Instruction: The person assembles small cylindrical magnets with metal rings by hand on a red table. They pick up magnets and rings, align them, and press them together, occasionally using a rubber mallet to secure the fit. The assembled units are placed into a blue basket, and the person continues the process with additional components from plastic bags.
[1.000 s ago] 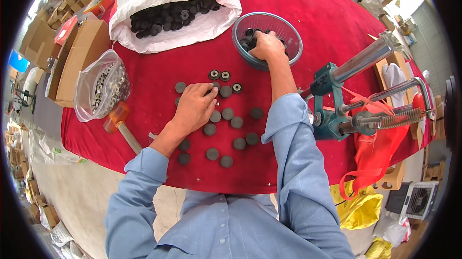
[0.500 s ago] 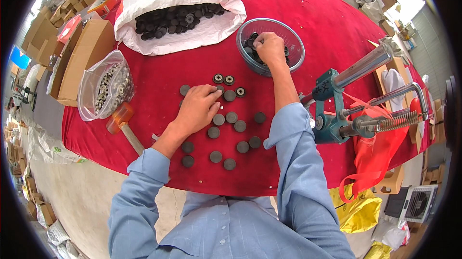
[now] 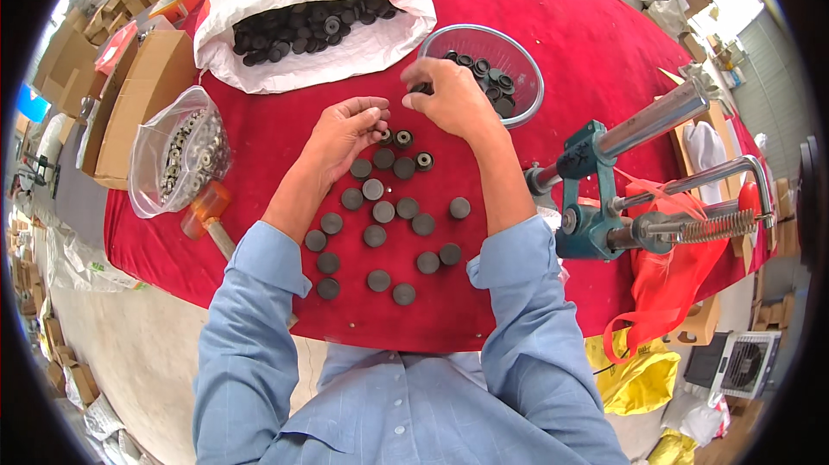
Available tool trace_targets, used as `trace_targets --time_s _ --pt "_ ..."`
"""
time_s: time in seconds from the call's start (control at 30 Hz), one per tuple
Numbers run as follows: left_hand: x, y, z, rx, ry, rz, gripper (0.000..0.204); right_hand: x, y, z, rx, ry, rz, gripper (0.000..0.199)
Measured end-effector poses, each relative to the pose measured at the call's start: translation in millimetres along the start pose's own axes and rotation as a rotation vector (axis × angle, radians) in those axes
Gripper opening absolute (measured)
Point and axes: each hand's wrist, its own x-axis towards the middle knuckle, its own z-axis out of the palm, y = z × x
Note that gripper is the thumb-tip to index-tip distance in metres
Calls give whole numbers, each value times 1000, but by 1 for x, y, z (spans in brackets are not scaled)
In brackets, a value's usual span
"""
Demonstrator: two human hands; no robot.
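Observation:
My right hand (image 3: 453, 95) is over the near left side of the clear plastic bowl (image 3: 529, 76), its fingers closed on a black round cap (image 3: 421, 88). More black caps (image 3: 501, 101) lie in the bowl. Facing it, my left hand (image 3: 341, 135) hovers above the red cloth with thumb and fingers pinched together. Whatever it pinches, if anything, is too small to make out. Below both hands, several dark grey discs (image 3: 407, 208) lie scattered flat. Beside the left fingertips, a few black caps with metal-ringed centres (image 3: 403, 139) lie face up.
A white sack (image 3: 259, 7) of black caps lies open at the back. To the left are a clear bag (image 3: 142, 163) of small metal parts, a mallet (image 3: 207, 206) and a cardboard box (image 3: 147, 102). A green hand press (image 3: 583, 197) stands at right, beside a red bag (image 3: 669, 284).
My right hand has come out of the bowl toward the left, carrying a black cap. My left hand has lifted off the discs and moved farther back, uncovering several of them.

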Motion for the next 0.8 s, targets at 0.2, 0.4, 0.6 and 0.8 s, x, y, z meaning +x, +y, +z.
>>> trace_targets --time_s 0.2,0.4,0.6,0.8 --pt "13 -9 -10 521 106 63 29 -43 22 29 -101 54 -36 22" --pt "13 -17 -10 673 109 143 27 -74 45 49 137 187 127 18" --pt "14 -18 -10 820 103 203 25 -79 30 45 267 94 418 23" --pt "25 -27 -7 933 115 270 25 -78 66 73 139 189 275 25"
